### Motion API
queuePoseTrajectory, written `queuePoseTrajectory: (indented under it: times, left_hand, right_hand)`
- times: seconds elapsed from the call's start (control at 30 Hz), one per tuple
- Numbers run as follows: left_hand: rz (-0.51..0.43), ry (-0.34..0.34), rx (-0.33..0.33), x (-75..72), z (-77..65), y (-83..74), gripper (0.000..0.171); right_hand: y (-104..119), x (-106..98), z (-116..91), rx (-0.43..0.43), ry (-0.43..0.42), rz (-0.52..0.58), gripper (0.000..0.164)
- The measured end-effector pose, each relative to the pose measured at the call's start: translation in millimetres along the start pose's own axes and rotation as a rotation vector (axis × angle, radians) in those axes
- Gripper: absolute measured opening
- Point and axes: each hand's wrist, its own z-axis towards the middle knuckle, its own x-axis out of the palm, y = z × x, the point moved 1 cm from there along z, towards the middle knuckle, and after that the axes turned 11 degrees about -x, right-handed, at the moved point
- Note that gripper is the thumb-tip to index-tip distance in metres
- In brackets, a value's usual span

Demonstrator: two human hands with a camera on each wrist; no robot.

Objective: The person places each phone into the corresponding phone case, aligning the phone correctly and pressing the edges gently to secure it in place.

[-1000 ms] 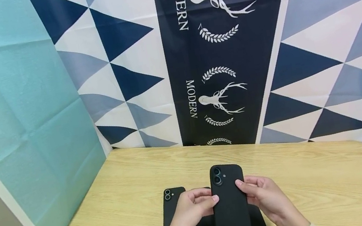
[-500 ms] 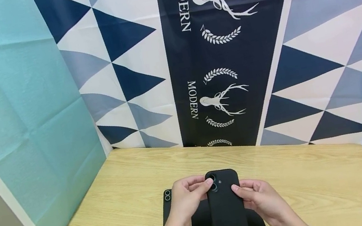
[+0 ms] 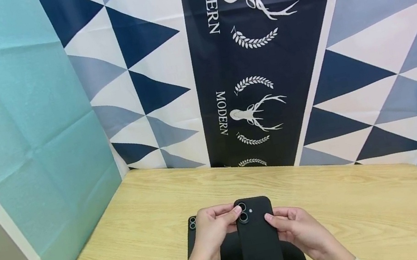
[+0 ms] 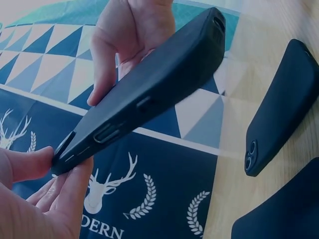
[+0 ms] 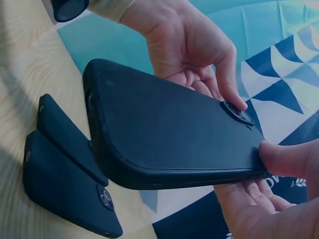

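Observation:
A black phone point(image 3: 261, 251) in a matte case is held up, its back with two round lenses towards the head camera. My left hand point(image 3: 212, 234) pinches its upper left corner, the thumb beside the lenses. On the opposite long edge my right hand point(image 3: 303, 231) grips it, thumb lying on the back. In the left wrist view, the cased phone point(image 4: 144, 94) shows its side with button outlines. The right wrist view shows the smooth back of the phone point(image 5: 164, 124) between both hands.
On the wooden table point(image 3: 127, 237) lie other black phones: a left phone point(image 3: 191, 240) partly behind my left wrist, a middle phone point(image 3: 231, 258), and a right phone point(image 3: 296, 258) partly covered by the held one. A patterned cloth point(image 3: 155, 65) hangs behind the table.
The held phone has shifted a little left and down. My left hand has moved up from the middle of its long edge to the lens corner; the right hand keeps its grip.

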Motion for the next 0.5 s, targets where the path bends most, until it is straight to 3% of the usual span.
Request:
queuePoseTrajectory:
  times: [0.23,0.5]
  left_hand:
    - [-0.024,0.034,-0.016,3.2,-3.6,-0.1,0.029]
    - [-0.062,0.113,-0.033,5.2,-5.7,1.2,0.030]
  right_hand:
    - [11.5,-3.1,4.3,0.000,-0.043,-0.015,0.024]
    - [15.5,-7.1,5.4,-0.016,-0.007,0.029,0.026]
